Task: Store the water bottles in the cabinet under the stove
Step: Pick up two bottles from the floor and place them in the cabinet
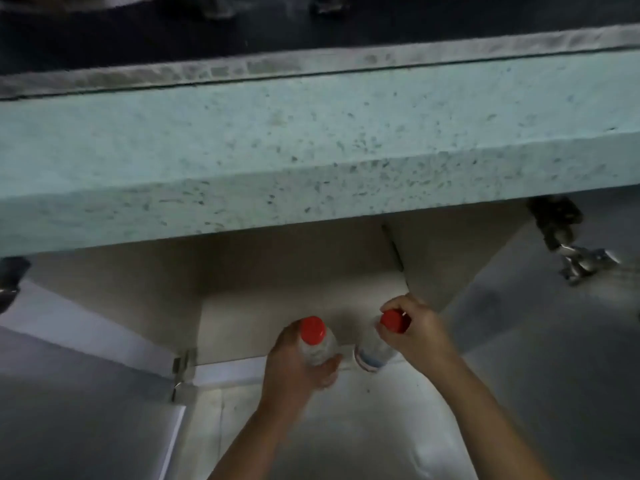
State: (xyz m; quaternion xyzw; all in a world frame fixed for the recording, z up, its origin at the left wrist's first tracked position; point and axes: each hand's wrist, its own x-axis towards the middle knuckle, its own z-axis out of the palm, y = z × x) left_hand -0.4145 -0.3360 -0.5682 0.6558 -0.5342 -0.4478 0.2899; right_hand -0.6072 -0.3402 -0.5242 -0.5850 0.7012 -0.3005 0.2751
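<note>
Both hands are carrying one red-capped bottle each at the cabinet mouth. Left hand (294, 358) is wrapping its grip around the left bottle (317, 344) body, upright; right hand (415, 330) is pinching the right bottle (372, 349) by its cap, likely for lowering it in. Both are hanging just over the cabinet floor (277, 313) front edge, doors open, under the speckled green counter (311, 140). Dim room, pale tile floor.

Pale cabinet floor (263, 327) under the speckled countertop (311, 140); two red-capped bottles at its near edge: left bottle (317, 344); right bottle (374, 348).
</note>
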